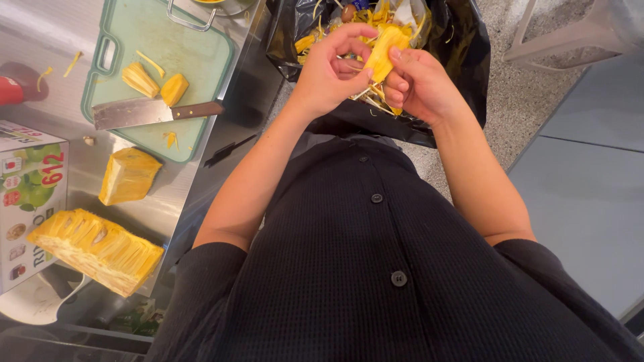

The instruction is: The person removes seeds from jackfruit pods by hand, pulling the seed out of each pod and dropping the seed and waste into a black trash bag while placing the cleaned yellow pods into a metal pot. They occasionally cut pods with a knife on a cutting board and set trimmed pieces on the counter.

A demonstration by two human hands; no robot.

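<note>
Both my hands are raised over a black rubbish bag (463,60). My right hand (419,84) grips a yellow jackfruit pod (382,53) with pale fibres hanging beneath it. The fingers of my left hand (329,67) curl against the same pod and pinch its edge. Yellow strands and scraps lie inside the bag below the hands.
On the steel counter (40,74) at left lies a green cutting board (161,47) with a wooden-handled cleaver (147,112) and small fruit pieces (155,84). Two jackfruit chunks (127,175) (94,249) and a printed carton (30,201) sit nearer. A pot handle (191,20) shows at the top. Speckled floor lies at right.
</note>
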